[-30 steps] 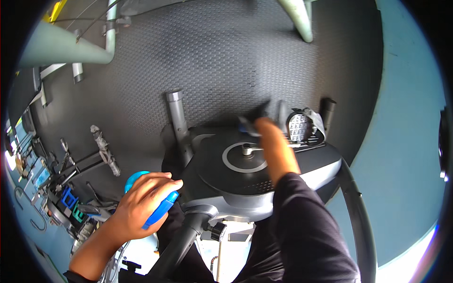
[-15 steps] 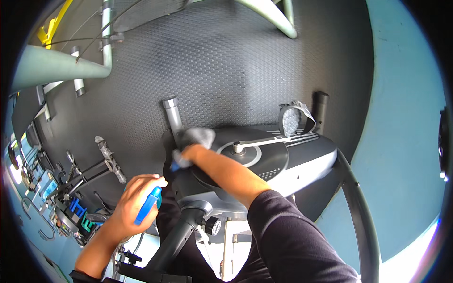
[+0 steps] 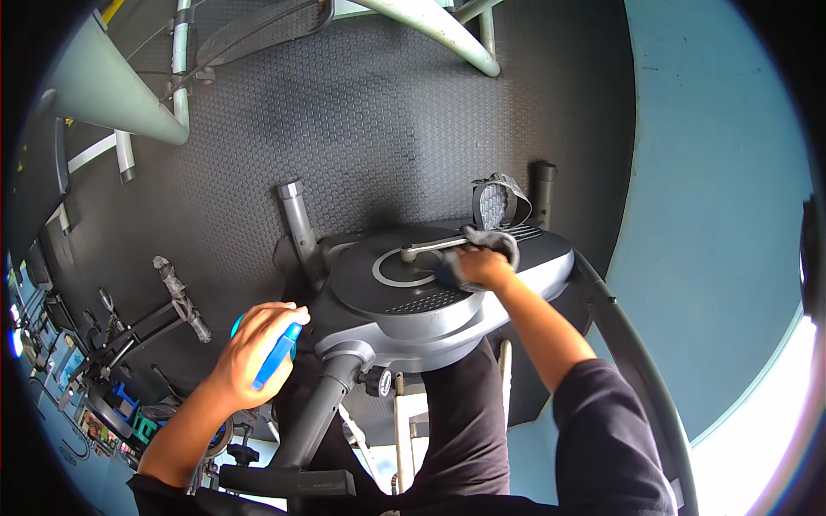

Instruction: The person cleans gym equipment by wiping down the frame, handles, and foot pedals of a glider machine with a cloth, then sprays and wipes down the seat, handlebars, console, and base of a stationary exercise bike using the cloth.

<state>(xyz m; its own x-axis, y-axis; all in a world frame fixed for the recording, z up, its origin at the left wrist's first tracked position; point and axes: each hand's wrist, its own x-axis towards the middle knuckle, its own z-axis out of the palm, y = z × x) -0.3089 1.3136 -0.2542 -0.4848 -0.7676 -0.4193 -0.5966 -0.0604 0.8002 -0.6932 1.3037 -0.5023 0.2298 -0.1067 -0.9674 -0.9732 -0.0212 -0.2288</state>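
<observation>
My left hand is closed around a spray bottle with a blue trigger head, held in the air left of the exercise bike. My palm and fingers hide most of the bottle. My right hand presses a grey cloth onto the black side cover of the exercise bike. The cloth lies right of the round disc, close by the crank arm. Beyond it stands the pedal with its strap. A black adjusting knob sits on the bike's post, nearer to me.
Black textured matting covers the floor. A pale metal frame stands at the far side, and another machine at far left. A blue wall rises on the right, beside the bike's dark curved tube.
My right hand has swept the cloth from the left end of the bike's cover to its right part. My left hand still holds the spray bottle. The view has shifted slightly.
</observation>
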